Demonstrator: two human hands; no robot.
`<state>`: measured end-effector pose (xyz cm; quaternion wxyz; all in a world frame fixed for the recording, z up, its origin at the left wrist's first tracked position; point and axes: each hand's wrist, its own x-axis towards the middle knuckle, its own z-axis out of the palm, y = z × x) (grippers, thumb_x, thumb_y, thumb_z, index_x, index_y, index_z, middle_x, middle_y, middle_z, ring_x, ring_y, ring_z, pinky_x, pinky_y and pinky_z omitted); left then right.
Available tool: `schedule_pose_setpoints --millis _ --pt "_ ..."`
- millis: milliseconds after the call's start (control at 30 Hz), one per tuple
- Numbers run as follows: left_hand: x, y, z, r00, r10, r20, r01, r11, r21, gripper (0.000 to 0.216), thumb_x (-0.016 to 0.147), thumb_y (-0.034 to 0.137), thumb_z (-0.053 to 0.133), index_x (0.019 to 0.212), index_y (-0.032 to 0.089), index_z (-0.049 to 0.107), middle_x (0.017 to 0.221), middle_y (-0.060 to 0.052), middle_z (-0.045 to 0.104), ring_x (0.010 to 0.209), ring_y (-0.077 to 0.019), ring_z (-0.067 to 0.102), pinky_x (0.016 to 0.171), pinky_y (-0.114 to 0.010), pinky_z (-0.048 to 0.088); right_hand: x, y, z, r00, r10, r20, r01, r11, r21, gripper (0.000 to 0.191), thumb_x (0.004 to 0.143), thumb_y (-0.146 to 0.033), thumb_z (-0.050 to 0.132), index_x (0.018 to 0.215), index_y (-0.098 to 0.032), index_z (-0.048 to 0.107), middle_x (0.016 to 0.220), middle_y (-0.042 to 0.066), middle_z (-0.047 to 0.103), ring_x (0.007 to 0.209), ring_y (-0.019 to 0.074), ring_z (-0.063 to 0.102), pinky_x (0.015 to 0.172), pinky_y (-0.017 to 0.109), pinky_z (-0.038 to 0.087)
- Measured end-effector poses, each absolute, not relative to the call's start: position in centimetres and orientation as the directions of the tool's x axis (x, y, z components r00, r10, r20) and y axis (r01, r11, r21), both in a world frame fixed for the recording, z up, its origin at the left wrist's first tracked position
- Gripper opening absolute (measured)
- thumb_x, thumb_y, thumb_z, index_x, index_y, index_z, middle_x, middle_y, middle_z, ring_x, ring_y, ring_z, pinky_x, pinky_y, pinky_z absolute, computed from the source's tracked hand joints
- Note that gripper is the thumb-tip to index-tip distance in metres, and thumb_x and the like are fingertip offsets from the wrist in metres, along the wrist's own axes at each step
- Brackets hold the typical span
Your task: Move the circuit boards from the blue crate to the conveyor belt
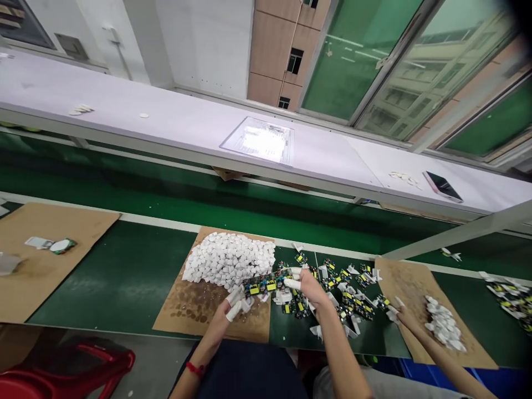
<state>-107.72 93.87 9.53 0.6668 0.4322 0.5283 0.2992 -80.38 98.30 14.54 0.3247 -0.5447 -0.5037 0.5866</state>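
My left hand [234, 306] and my right hand [305, 284] both wear white finger cots and grip the two ends of a strip of small circuit boards [266, 284] with yellow and blue parts, held just above the table. Behind the strip lies a heap of small white plastic pieces [230, 259] on a brown cardboard sheet [195, 310]. Loose circuit boards [351, 291] and white bits are scattered to the right of my right hand.
Another person's hand [402, 315] reaches in at the right near a pile of white parts [444, 328] on a second cardboard sheet [409, 285]. A white shelf [166, 122] carries a laminated sheet [258, 139] and a phone [443, 185]. A red stool [70, 368] stands lower left.
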Motion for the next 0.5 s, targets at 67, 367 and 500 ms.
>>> schedule_pose_setpoints --millis 67,367,500 --pt "-108.1 94.5 9.8 0.208 0.868 -0.451 0.010 0.459 0.888 0.049 0.084 0.048 0.062 0.119 0.012 0.061 0.122 -0.012 0.065 0.114 -0.0270 0.060 0.102 -0.046 0.045 -82.6 97.4 13.1 -0.194 0.929 -0.316 0.077 -0.307 -0.949 0.038 0.084 -0.049 0.062 0.091 -0.012 0.064 0.081 0.003 0.068 0.072 0.0141 0.063 0.070 0.032 0.053" --pt "-109.2 94.7 9.2 0.138 0.839 -0.527 -0.010 0.533 0.846 0.028 0.087 0.037 0.064 0.096 0.011 0.066 0.092 -0.007 0.073 0.087 -0.0197 0.069 0.087 -0.041 0.054 -86.0 91.1 9.0 -0.129 0.925 -0.357 -0.108 -0.371 -0.922 0.041 0.070 -0.056 0.071 0.084 -0.017 0.067 0.073 0.007 0.069 0.078 0.0231 0.066 0.074 0.037 0.054" --pt "-108.6 94.8 9.2 0.195 0.827 -0.527 0.046 0.529 0.847 0.024 0.087 0.035 0.064 0.088 0.011 0.067 0.086 -0.005 0.072 0.085 -0.0192 0.069 0.087 -0.041 0.054 -85.6 89.9 8.5 -0.031 0.940 -0.340 -0.066 -0.341 -0.938 0.044 0.067 -0.053 0.074 0.088 -0.015 0.065 0.078 0.005 0.069 0.079 0.0221 0.066 0.077 0.038 0.053"
